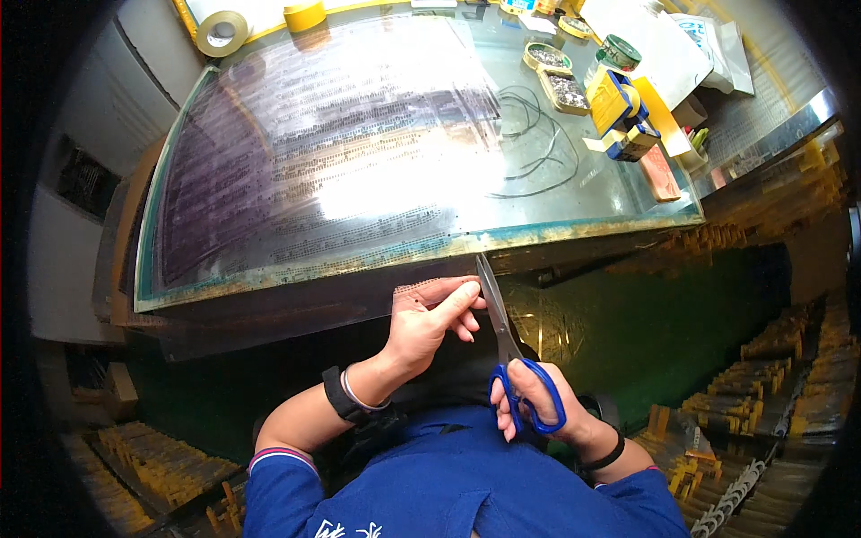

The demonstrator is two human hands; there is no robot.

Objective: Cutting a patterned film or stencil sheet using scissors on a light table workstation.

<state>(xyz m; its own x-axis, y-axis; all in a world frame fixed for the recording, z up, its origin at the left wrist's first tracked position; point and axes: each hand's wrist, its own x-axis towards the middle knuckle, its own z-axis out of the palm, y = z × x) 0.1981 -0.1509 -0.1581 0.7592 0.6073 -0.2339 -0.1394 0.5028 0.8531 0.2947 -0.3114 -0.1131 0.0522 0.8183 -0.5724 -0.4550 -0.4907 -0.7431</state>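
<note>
My left hand (420,330) is closed in a pinch on the edge of a clear printed film (242,325) that hangs past the front of the glass-topped table (619,208). In my right hand (549,387) is a pair of scissors (502,330), its blue handles looped around my fingers. The blades point away from me, nearly closed, beside my left fingertips and close to the film's right end. Whether they touch the film I cannot tell. More printed film sheets (359,117) cover the left and middle of the tabletop, partly washed out by glare.
A blue-and-yellow tape dispenser (628,125) stands at the table's right, near two open tins (565,91) and a green-lidded jar (619,54). A dark cord (569,161) lies coiled beside the films. Two tape rolls (221,34) sit at the back left.
</note>
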